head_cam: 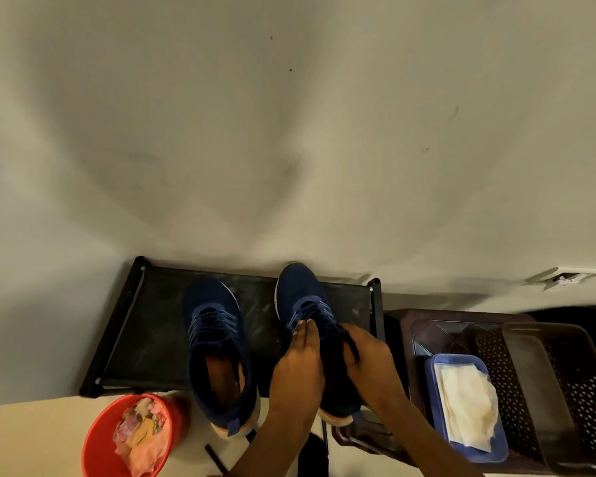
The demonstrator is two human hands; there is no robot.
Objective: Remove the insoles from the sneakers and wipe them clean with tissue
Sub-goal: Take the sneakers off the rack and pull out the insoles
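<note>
Head: sneakers [217,342] toes toward wall [289,132].

Two dark blue sneakers with pale soles stand side by side, toes toward the wall, on a black rack top [152,325]. The left sneaker [217,352] is laced, its mouth open, and an orange-brown insole [222,373] lies flat inside it. The right sneaker [307,311] sits a little farther back, its toe at the rack's rear edge; its opening is covered. White tissue [468,404], crumpled, lies in a blue tray [430,401] off to the right of the shoes.
</note>
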